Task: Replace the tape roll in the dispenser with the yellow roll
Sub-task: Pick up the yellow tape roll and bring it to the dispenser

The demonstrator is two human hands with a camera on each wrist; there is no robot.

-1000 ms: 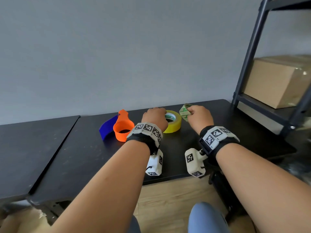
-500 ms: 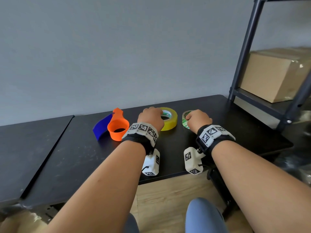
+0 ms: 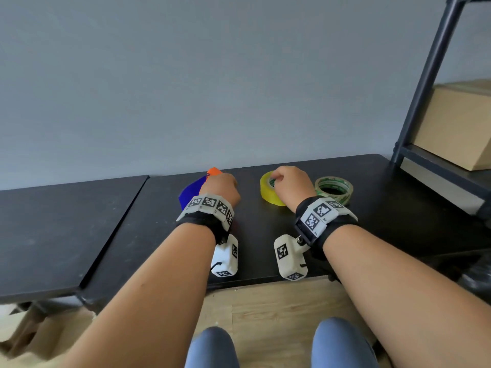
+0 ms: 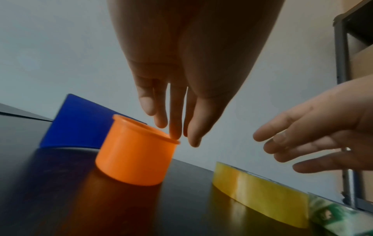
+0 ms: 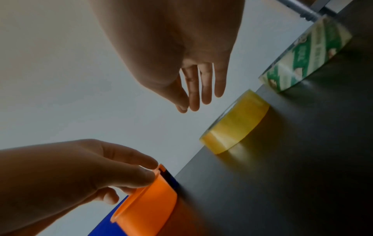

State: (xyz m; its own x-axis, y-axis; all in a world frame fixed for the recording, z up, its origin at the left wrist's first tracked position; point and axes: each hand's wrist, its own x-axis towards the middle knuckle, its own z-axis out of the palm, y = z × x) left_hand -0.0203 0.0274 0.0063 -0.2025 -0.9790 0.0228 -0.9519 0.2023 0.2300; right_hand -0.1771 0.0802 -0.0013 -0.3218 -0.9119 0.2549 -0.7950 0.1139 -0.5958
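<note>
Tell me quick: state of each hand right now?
Left hand: open, straight fingertips at the rim of the orange plastic dispenser hub.
Right hand: open, above the yellow tape roll, holding nothing.

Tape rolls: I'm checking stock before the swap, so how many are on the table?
2. The yellow roll lies flat under the right hand; the green-printed roll lies flat just to its right. The orange dispenser spool carries none.

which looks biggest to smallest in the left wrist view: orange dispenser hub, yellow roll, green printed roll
1. orange dispenser hub, though it sits nearest the camera
2. yellow roll
3. green printed roll, cut off by the frame edge, so unsure
</note>
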